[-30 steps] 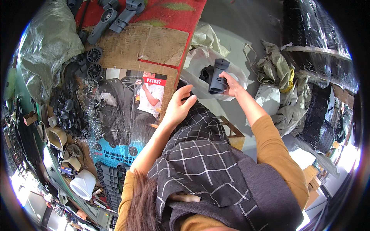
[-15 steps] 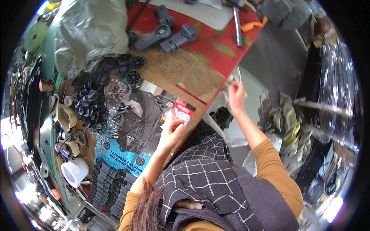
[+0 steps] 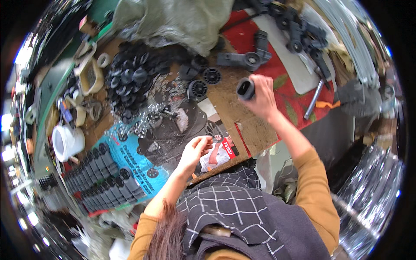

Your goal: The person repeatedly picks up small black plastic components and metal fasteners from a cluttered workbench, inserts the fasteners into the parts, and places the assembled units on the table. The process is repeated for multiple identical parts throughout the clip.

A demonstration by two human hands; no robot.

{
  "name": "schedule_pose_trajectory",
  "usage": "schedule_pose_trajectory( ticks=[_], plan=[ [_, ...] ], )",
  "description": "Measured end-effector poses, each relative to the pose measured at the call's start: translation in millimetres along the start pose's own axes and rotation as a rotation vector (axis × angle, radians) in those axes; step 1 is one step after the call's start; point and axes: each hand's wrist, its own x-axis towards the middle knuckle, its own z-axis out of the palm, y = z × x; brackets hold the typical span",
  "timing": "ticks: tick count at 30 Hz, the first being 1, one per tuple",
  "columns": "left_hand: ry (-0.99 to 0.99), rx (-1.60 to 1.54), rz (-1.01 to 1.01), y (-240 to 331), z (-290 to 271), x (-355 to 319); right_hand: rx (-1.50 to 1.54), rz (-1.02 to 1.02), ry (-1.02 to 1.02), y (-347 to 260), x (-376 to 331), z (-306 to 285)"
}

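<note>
My right hand (image 3: 263, 97) grips a dark grey plastic bracket (image 3: 245, 89), its hollow end facing left, over the bare wooden part of the worktable. My left hand (image 3: 196, 152) is at the table's near edge with fingers curled together; whatever they hold, if anything, is too small to make out. Beside it lies a printed cardboard sheet (image 3: 219, 157), with a dark patch bearing small metal hardware (image 3: 149, 123). Beyond my right hand, similar grey brackets (image 3: 237, 60) lie near the red cloth (image 3: 284, 65). Two black wheels (image 3: 212, 76) sit left of them.
Black round parts (image 3: 132, 76) are heaped at the left, below a large greyish plastic sack (image 3: 173, 21). Grey parts stand in rows (image 3: 104, 177) at the near left, by a white tub (image 3: 68, 143). A metal-handled tool (image 3: 314, 99) lies at the right table edge.
My right hand has moved from beside the table's edge up over the wood and now holds a grey bracket. My left hand's extended finger has curled in. The view has shifted.
</note>
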Motion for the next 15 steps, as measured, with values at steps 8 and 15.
schedule_pose_trajectory(
  ticks=[8, 15],
  plan=[
    [0.492, 0.153, 0.41, 8, -47, 18, 0.569, -0.442, -0.366, -129, -44, 37],
    [0.584, 0.868, 0.591, -9, -77, 4, 0.225, -0.121, -0.158, -112, 113, 157]
  ],
)
